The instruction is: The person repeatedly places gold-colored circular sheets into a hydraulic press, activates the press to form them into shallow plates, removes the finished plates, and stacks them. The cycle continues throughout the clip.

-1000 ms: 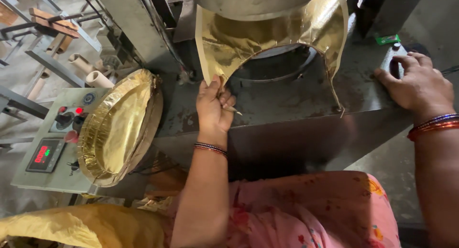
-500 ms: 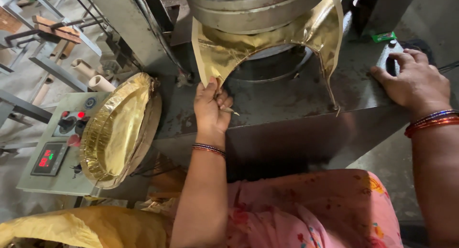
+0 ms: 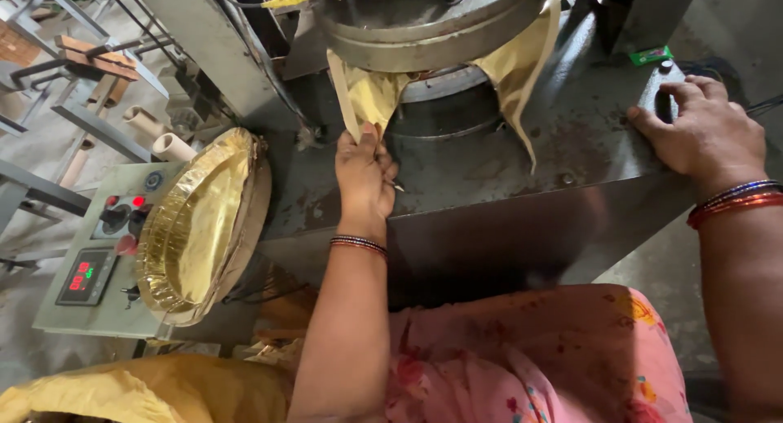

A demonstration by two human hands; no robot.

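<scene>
Directly ahead of us, the gold paper sheet [image 3: 371,97] hung draped under the round upper die [image 3: 432,23] of the press, and the relation that mattered was its position against our left hand [image 3: 364,174]: the sheet lay above and just beyond that hand, away from our body. We had the left fingers pressed together on the sheet's near left corner, pinching its lower edge where it drooped over the front of the circular lower die opening [image 3: 444,113]. The sheet's long axis ran left to right across the press, from the pinched corner to a second flap [image 3: 514,72] hanging free on the right side. Our left hand was plainly the nearer one to the sheet. Our right hand [image 3: 705,133] lay well apart from it, flat and spread on the right end of the metal press table [image 3: 489,178], fingers resting over what appeared to be a dark button, though the view there was too poor to be certain. A stack of formed gold plates [image 3: 200,227] leaned on edge to the left, beside the control box [image 3: 98,260].
</scene>
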